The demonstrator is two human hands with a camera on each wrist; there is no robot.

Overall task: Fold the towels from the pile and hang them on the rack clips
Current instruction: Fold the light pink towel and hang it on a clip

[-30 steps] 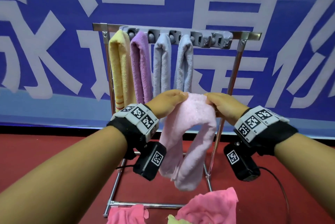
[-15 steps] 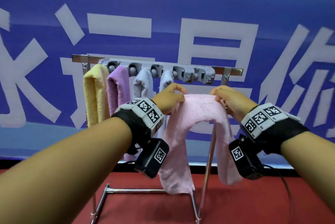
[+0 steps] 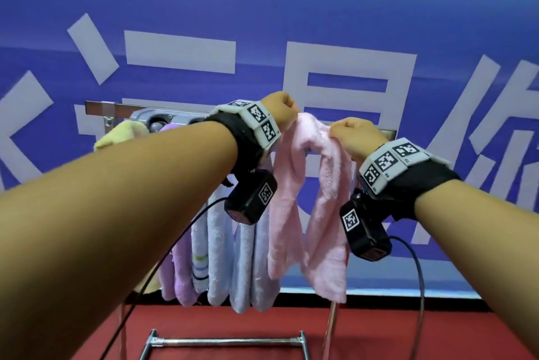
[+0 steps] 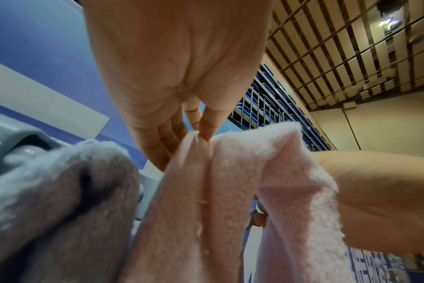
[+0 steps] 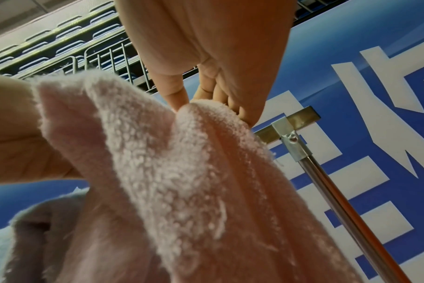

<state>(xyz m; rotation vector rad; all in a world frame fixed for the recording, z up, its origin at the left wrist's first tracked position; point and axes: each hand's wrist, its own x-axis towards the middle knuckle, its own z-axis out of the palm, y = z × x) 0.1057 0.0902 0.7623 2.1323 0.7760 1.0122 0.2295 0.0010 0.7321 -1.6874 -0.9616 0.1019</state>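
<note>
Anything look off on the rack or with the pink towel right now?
Nothing stands out. The left hand and right hand pinch the folded top of the pink towel at the rack, both halves hanging down. The yellow, purple and pale blue towels hang in order.

Blue banner (image 3: 262, 9) (white characters) behind; red floor (image 3: 233, 321).

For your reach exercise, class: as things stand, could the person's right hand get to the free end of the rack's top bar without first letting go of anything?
Probably not. The right hand pinches the pink towel, which the left hand also holds. The top bar end sits bare just beside the fingers, so only the grip hinders.
</note>
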